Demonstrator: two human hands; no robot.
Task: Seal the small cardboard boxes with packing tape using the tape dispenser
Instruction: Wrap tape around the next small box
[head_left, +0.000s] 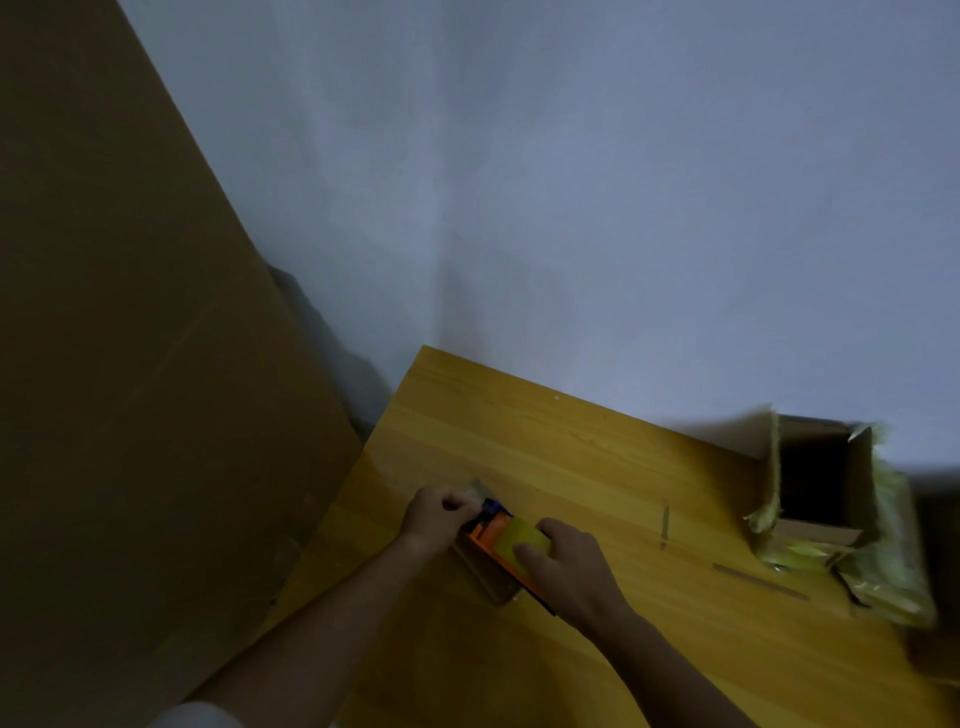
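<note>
Both forearms reach in from the near edge of the wooden table (571, 447) and meet over a small cardboard box (485, 569) lying close to the table's left edge. The right hand (569, 569) wraps its curled fingers over the yellowish tape roll of the orange tape dispenser (506, 540), which rests on top of the box. The left hand (436, 519), knuckles up, pinches the loose end of the clear packing tape (478, 491) at the dispenser's dark front end, on the box's far side. Near the table's right edge stands an opened cardboard box (826, 483) with ragged yellowish tape on its flaps. A large cardboard sheet (130, 364) leans at the left. No writing is legible
</note>
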